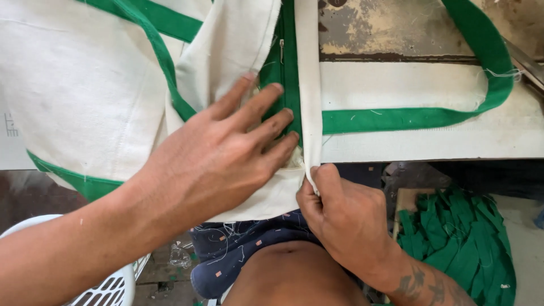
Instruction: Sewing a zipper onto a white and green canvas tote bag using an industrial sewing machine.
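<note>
Right hand [340,209] pinches the lower edge of a cream canvas bag [85,85], thumb and forefinger closed on the hem; the other fingers are curled out of sight. Left hand [221,158], just left of it, lies flat and spread on the cloth, fingertips beside the green zipper [283,62]. Bag's interior hidden. Right of the right hand, a heap of green strips [459,238], partly cut off. Beyond both hands, a green strap [487,51] loops over the worn worktop [396,28].

Cream canvas bag [85,85] with green trim and a green zipper [286,62].
Green strap [487,56] loops over a white tabletop [430,144]; green fabric scraps [459,238] heaped below; navy shorts [249,243] carry small orange flecks.
</note>
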